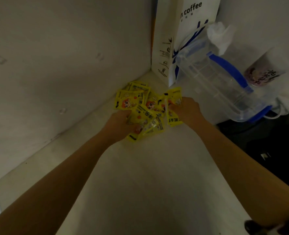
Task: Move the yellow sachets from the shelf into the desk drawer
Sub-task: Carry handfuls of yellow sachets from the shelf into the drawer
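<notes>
Several yellow sachets (140, 106) with a cartoon print lie in a loose pile on the white shelf (148, 175), in its back left corner. My left hand (120, 124) is closed around sachets on the pile's near left side. My right hand (187, 110) grips sachets at the pile's right edge, and one stands up between its fingers. Both forearms reach in from the bottom of the view. The desk drawer is out of sight.
A white paper coffee bag (174, 39) stands against the back wall right behind the pile. A clear plastic jug with blue trim (221, 78) lies tilted to the right. A cup with a purple label (262, 73) is behind it. A dark object (267, 150) fills the right side.
</notes>
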